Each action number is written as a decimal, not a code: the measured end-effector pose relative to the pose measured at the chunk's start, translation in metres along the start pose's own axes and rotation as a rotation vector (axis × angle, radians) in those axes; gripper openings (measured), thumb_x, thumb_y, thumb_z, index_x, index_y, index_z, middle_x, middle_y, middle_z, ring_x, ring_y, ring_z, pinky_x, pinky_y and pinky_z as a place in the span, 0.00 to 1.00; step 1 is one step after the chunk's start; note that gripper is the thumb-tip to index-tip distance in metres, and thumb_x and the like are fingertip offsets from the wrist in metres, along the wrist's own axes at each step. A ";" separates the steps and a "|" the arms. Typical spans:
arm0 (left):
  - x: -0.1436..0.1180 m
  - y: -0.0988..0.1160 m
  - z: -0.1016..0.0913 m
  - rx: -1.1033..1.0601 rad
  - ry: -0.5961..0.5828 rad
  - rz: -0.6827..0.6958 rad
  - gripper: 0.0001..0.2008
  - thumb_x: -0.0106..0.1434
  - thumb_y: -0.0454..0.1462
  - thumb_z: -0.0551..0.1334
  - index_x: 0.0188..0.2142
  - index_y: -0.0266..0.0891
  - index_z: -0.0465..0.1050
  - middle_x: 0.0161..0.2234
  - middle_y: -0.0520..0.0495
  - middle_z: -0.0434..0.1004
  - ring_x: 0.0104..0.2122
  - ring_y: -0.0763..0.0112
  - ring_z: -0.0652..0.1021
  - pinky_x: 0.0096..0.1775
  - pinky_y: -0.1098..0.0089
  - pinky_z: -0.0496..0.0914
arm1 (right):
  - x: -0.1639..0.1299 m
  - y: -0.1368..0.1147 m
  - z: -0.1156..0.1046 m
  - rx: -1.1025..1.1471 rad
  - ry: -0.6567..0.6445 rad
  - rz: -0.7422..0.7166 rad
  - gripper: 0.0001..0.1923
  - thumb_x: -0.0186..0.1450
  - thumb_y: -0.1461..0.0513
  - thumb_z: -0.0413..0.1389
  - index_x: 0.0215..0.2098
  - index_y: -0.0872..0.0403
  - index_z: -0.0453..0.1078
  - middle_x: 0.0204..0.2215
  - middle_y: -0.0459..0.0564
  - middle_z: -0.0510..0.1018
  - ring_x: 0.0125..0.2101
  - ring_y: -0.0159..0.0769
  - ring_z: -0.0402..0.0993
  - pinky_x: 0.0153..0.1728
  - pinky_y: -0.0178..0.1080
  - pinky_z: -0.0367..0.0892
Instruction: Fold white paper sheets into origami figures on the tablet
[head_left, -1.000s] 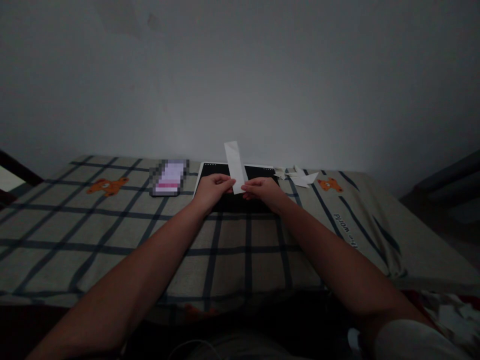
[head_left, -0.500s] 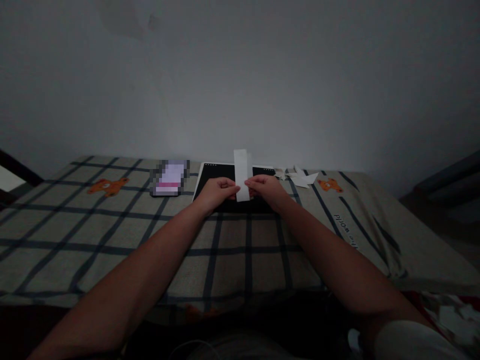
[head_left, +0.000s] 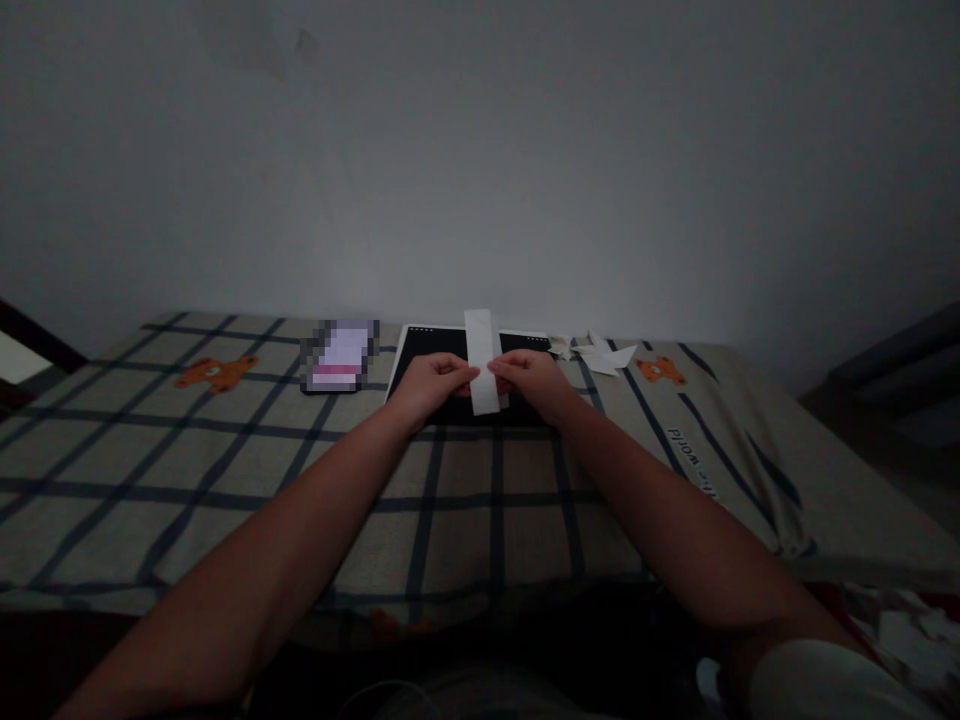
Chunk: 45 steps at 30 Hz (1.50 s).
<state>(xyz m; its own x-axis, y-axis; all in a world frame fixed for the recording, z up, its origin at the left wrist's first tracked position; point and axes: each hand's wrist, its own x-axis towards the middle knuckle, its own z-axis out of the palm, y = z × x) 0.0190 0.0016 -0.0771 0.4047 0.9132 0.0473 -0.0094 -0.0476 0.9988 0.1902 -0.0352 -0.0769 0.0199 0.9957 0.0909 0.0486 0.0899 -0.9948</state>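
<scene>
Clamping white paper strip (head_left: 481, 342) in fingertips of left hand (head_left: 431, 386) and right hand (head_left: 536, 377), near each other, over black pad (head_left: 439, 340). Just beside pad's right corner, crowding that side: white paper pieces (head_left: 607, 358). Off left, well apart from hands: pixelated phone (head_left: 337, 358). Straight behind, closing off far edge: grey wall (head_left: 480, 160). On near side, broad stretch of checked cloth (head_left: 469, 525), running down to near edge; more cloth left of phone.

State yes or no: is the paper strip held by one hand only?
No, the left hand pinches the paper strip at its left edge and the right hand at its right.
</scene>
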 end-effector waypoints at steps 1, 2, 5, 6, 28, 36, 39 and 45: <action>0.000 0.000 0.000 -0.011 0.008 -0.004 0.12 0.48 0.41 0.69 0.27 0.35 0.73 0.26 0.49 0.76 0.27 0.73 0.75 0.36 0.68 0.72 | 0.000 0.000 0.000 -0.017 0.000 -0.005 0.08 0.54 0.59 0.61 0.28 0.57 0.72 0.21 0.46 0.76 0.22 0.28 0.71 0.28 0.35 0.69; 0.000 0.000 0.000 -0.021 0.016 -0.004 0.12 0.49 0.42 0.68 0.27 0.35 0.73 0.27 0.49 0.76 0.27 0.73 0.75 0.36 0.68 0.72 | 0.000 0.000 0.000 -0.026 -0.003 -0.005 0.08 0.54 0.59 0.61 0.28 0.57 0.73 0.21 0.46 0.76 0.22 0.28 0.70 0.28 0.35 0.69; 0.001 0.001 0.000 -0.025 0.027 0.019 0.12 0.49 0.43 0.68 0.28 0.35 0.74 0.27 0.49 0.76 0.27 0.73 0.75 0.36 0.68 0.72 | 0.000 0.001 0.000 -0.008 -0.024 0.008 0.10 0.54 0.58 0.61 0.28 0.57 0.73 0.22 0.46 0.76 0.22 0.28 0.70 0.27 0.34 0.68; 0.001 0.001 0.000 -0.018 0.022 0.028 0.12 0.49 0.42 0.68 0.27 0.35 0.74 0.27 0.49 0.76 0.27 0.74 0.75 0.35 0.68 0.72 | 0.001 0.002 0.000 0.004 -0.030 0.011 0.11 0.54 0.57 0.61 0.29 0.57 0.73 0.22 0.46 0.75 0.22 0.28 0.70 0.27 0.34 0.68; 0.000 -0.002 0.000 0.016 -0.030 0.035 0.12 0.49 0.43 0.68 0.27 0.35 0.74 0.26 0.49 0.76 0.26 0.73 0.74 0.34 0.69 0.71 | 0.001 0.001 0.000 0.024 -0.054 0.024 0.10 0.55 0.57 0.60 0.27 0.57 0.71 0.22 0.46 0.75 0.23 0.28 0.70 0.28 0.35 0.68; 0.001 0.001 0.001 -0.032 0.037 0.008 0.12 0.48 0.42 0.68 0.28 0.35 0.75 0.28 0.48 0.77 0.28 0.72 0.75 0.36 0.68 0.71 | 0.001 0.005 0.000 0.002 -0.082 0.042 0.10 0.54 0.57 0.61 0.27 0.56 0.71 0.22 0.46 0.76 0.24 0.29 0.71 0.29 0.36 0.69; 0.000 0.001 0.000 -0.007 0.014 0.021 0.12 0.48 0.42 0.68 0.28 0.35 0.75 0.27 0.48 0.77 0.28 0.72 0.75 0.36 0.68 0.71 | 0.002 0.004 0.000 0.052 -0.072 0.054 0.10 0.54 0.57 0.61 0.29 0.56 0.72 0.25 0.47 0.76 0.25 0.29 0.72 0.30 0.36 0.70; 0.000 -0.002 0.001 -0.009 -0.036 0.003 0.10 0.48 0.40 0.69 0.27 0.36 0.75 0.28 0.48 0.77 0.28 0.72 0.75 0.37 0.67 0.71 | 0.002 0.004 -0.001 0.041 -0.048 0.023 0.09 0.55 0.58 0.61 0.26 0.56 0.69 0.22 0.46 0.75 0.24 0.30 0.72 0.30 0.37 0.70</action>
<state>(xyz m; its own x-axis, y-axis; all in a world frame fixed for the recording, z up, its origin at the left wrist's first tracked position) 0.0199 0.0012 -0.0788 0.4369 0.8981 0.0503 -0.0192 -0.0466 0.9987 0.1916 -0.0331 -0.0804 -0.0273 0.9974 0.0663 0.0079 0.0666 -0.9978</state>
